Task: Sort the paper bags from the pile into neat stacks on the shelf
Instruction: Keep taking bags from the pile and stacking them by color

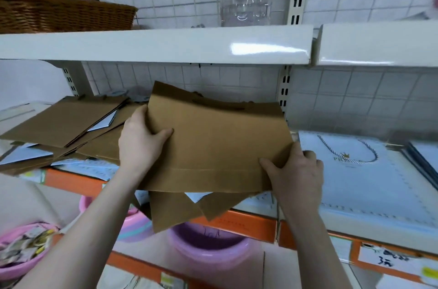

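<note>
Above the orange-edged middle shelf [248, 223], your left hand [139, 139] and right hand [294, 170] pinch the flat brown kraft-paper bag [213, 144] by opposite edges; light, floppy, creases easily, so keep both sides supported.

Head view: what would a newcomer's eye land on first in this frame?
First, the flat brown paper bag at centre, gripped by the left hand at its left edge and the right hand at its lower right corner. Left of it lies a messy pile of brown paper bags on the shelf; to the right rests a pale blue gift bag with a rope handle.
</note>
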`<state>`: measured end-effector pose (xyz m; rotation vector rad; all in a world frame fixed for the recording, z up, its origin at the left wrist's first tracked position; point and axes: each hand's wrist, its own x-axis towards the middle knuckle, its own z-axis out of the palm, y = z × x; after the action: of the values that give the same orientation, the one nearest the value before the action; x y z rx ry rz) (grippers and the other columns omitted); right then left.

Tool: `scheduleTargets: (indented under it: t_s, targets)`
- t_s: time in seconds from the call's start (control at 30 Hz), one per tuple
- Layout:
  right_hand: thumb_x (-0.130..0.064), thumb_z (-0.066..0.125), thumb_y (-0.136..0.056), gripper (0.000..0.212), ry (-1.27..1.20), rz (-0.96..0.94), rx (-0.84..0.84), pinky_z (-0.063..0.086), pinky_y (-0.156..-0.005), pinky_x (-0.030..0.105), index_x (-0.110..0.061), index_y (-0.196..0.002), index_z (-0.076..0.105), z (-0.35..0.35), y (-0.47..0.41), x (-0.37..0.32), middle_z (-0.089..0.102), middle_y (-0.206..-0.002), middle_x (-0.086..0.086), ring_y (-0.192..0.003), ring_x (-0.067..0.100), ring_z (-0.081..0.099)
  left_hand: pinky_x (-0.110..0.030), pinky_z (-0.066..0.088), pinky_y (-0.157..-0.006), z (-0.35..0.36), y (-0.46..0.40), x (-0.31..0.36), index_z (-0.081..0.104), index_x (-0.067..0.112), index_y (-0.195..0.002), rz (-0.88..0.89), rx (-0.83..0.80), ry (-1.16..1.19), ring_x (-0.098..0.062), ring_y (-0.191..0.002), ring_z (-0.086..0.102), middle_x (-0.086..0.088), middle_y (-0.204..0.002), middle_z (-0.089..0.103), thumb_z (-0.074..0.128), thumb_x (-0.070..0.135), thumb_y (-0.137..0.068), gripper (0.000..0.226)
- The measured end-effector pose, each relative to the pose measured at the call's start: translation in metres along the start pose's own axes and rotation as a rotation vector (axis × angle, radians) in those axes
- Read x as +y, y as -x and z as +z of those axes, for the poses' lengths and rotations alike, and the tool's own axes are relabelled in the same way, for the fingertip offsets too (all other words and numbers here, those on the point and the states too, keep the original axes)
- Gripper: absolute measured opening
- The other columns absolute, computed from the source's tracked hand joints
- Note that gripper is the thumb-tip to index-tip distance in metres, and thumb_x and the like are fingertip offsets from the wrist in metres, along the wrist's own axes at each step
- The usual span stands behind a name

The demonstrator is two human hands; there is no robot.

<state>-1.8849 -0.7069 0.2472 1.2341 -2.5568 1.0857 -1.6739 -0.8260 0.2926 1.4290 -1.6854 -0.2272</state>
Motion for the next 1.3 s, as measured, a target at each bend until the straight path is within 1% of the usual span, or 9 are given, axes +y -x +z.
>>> scheduleTargets:
  t_s: [0.23, 0.37, 0.47, 0.57, 0.67, 0.83, 0.93, 1.07, 1.3]
  targets:
    - [-0.047, 0.068, -0.079, 0.073, 0.033, 0.055, 0.084, 0.029, -0.087, 0.035, -0.004, -0.133, 0.043, -0.035, 0.049, 0.001, 0.051, -0.117, 0.017, -0.108, 0.035, 0.041, -0.039, 0.037, -0.092, -0.033, 0.034, 0.001, 0.045, 0.010, -0.134, 0.038, 0.005, 0.023, -0.032, -0.121, 0.044, -0.017, -0.127, 0.054, 0.073, 0.025, -0.077, 0.066]
    - [-0.044, 0.068, -0.080, 0.066, 0.035, 0.072, 0.094, 0.031, -0.086, 0.038, -0.004, -0.127, 0.045, -0.053, 0.091, 0.009, 0.052, -0.114, 0.017, -0.106, 0.034, 0.042, -0.037, 0.035, -0.092, -0.048, 0.068, -0.004, 0.040, 0.009, -0.137, 0.034, -0.038, 0.015, -0.033, -0.119, 0.041, -0.019, -0.127, 0.049, 0.073, 0.028, -0.078, 0.070]
    - [-0.048, 0.061, -0.084, 0.063, 0.130, 0.104, 0.072, 0.034, -0.087, 0.038, -0.008, -0.130, 0.044, -0.069, 0.123, 0.021, 0.049, -0.120, 0.013, -0.110, 0.031, 0.040, -0.041, 0.037, -0.091, -0.051, 0.096, 0.000, 0.036, 0.009, -0.139, 0.013, -0.105, -0.006, -0.036, -0.117, 0.042, -0.021, -0.126, 0.046, 0.074, 0.030, -0.077, 0.076]
    - [-0.044, 0.061, -0.085, 0.060, 0.163, 0.107, 0.078, 0.031, -0.093, 0.038, -0.006, -0.129, 0.048, -0.086, 0.142, 0.039, 0.051, -0.122, 0.015, -0.110, 0.033, 0.040, -0.045, 0.040, -0.090, -0.049, 0.122, 0.013, 0.036, 0.008, -0.138, -0.010, -0.176, -0.011, -0.038, -0.116, 0.044, -0.021, -0.125, 0.045, 0.074, 0.030, -0.076, 0.076]
    - [-0.043, 0.061, -0.085, 0.055, 0.183, 0.120, 0.093, 0.031, -0.093, 0.038, -0.007, -0.126, 0.051, -0.106, 0.149, 0.058, 0.053, -0.121, 0.015, -0.109, 0.033, 0.041, -0.047, 0.039, -0.090, -0.045, 0.140, 0.031, 0.036, 0.008, -0.138, -0.001, -0.215, 0.002, -0.039, -0.117, 0.044, -0.021, -0.126, 0.045, 0.074, 0.029, -0.076, 0.074]
    - [-0.042, 0.059, -0.086, 0.050, 0.199, 0.113, 0.122, 0.026, -0.091, 0.035, -0.010, -0.123, 0.052, -0.140, 0.147, 0.094, 0.052, -0.123, 0.014, -0.108, 0.032, 0.040, -0.044, 0.037, -0.095, -0.036, 0.161, 0.074, 0.037, 0.008, -0.137, 0.049, -0.212, 0.019, -0.039, -0.119, 0.043, -0.022, -0.128, 0.046, 0.073, 0.028, -0.077, 0.073]
    - [-0.043, 0.059, -0.086, 0.051, 0.214, 0.124, 0.138, 0.027, -0.093, 0.035, -0.009, -0.124, 0.052, -0.166, 0.143, 0.132, 0.052, -0.124, 0.014, -0.109, 0.032, 0.041, -0.041, 0.037, -0.094, -0.021, 0.183, 0.112, 0.038, 0.009, -0.137, 0.083, -0.213, 0.062, -0.036, -0.120, 0.043, -0.018, -0.132, 0.045, 0.072, 0.026, -0.078, 0.070]
    - [-0.044, 0.059, -0.086, 0.050, 0.256, 0.163, 0.175, 0.029, -0.093, 0.038, -0.008, -0.120, 0.054, -0.217, 0.131, 0.209, 0.052, -0.124, 0.015, -0.109, 0.034, 0.041, -0.041, 0.037, -0.095, 0.022, 0.229, 0.184, 0.039, 0.006, -0.135, 0.113, -0.244, 0.118, -0.036, -0.119, 0.044, -0.020, -0.129, 0.045, 0.072, 0.025, -0.078, 0.069]
    - [-0.040, 0.063, -0.083, 0.045, 0.376, 0.242, 0.235, 0.030, -0.083, 0.040, -0.005, -0.111, 0.058, -0.321, 0.113, 0.366, 0.056, -0.112, 0.020, -0.097, 0.037, 0.046, -0.040, 0.037, -0.092, 0.113, 0.336, 0.323, 0.044, 0.004, -0.127, 0.108, -0.382, 0.179, -0.036, -0.115, 0.045, -0.023, -0.124, 0.045, 0.071, 0.028, -0.079, 0.060]
